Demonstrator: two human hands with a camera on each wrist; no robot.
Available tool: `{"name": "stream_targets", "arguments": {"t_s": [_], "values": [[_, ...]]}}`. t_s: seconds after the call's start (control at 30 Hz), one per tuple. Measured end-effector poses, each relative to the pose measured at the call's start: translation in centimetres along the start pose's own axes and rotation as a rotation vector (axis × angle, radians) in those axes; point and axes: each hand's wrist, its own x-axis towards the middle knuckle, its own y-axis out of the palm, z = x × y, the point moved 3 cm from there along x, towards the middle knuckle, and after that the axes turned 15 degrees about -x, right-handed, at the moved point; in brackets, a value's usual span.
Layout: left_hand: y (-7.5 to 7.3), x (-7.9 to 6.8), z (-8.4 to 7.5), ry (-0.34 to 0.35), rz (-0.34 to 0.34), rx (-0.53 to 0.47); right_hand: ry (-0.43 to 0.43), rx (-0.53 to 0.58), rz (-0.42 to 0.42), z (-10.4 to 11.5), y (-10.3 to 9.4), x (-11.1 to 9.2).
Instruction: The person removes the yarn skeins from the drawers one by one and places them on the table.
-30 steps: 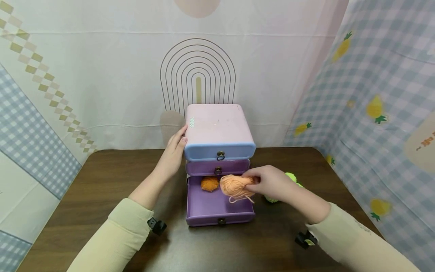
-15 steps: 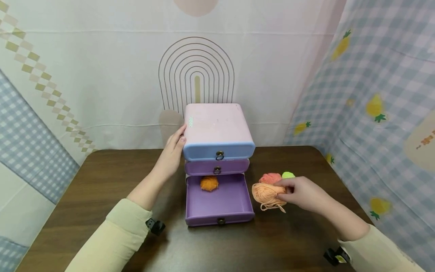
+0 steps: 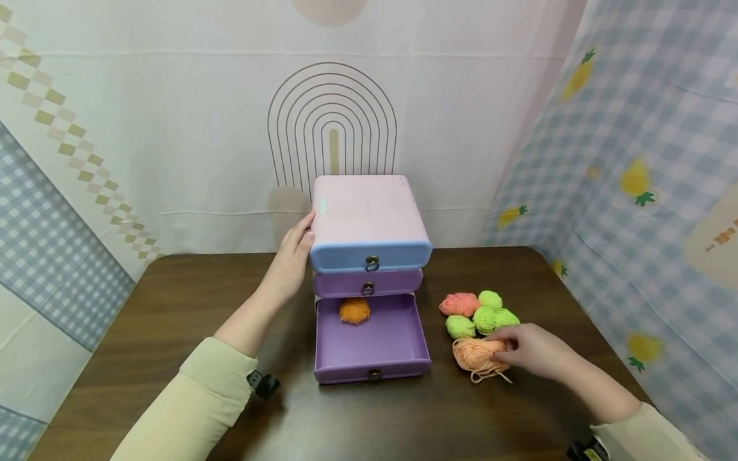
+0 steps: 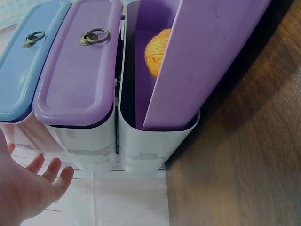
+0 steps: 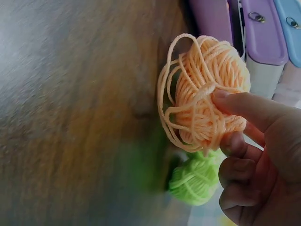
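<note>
My right hand (image 3: 537, 350) pinches a ball of peach yarn (image 3: 477, 356) between thumb and fingers, low over the table to the right of the drawer unit. Loose strands dangle from the yarn, plain in the right wrist view. My left hand (image 3: 288, 266) lies along the left side of the pink-topped drawer unit (image 3: 369, 208), its fingers loosely extended. The unit's bottom purple drawer (image 3: 375, 370) is pulled out, and a ball of orange yarn (image 3: 354, 310) sits at its back left. Above it, the purple middle drawer (image 3: 398, 282) and blue top drawer (image 3: 340, 257) are closed.
Just behind the peach yarn lie a coral ball of yarn (image 3: 459, 303) and several green balls of yarn (image 3: 460, 326) on the dark wooden table (image 3: 369, 422). A patterned cloth (image 3: 478, 128) hangs behind and at both sides.
My right hand has carried the peach yarn from over the open drawer rightward and down towards the table, uncovering the coral and green yarn. The left hand stays against the unit.
</note>
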Motion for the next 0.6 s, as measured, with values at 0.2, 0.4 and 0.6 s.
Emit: {"name": "stream_targets", "arguments": {"t_s": [0.2, 0.4, 0.6], "values": [[0.05, -0.08, -0.16, 0.0, -0.003, 0.003, 0.003, -0.017, 0.02, -0.61, 0.63, 0.15], [0.07, -0.1, -0.12, -0.002, 0.0, 0.0, 0.028, -0.039, 0.002, -0.8, 0.89, 0.41], [0.08, -0.05, 0.03, -0.007, 0.0, -0.003, 0.022, -0.043, -0.005, -0.79, 0.78, 0.4]]}}
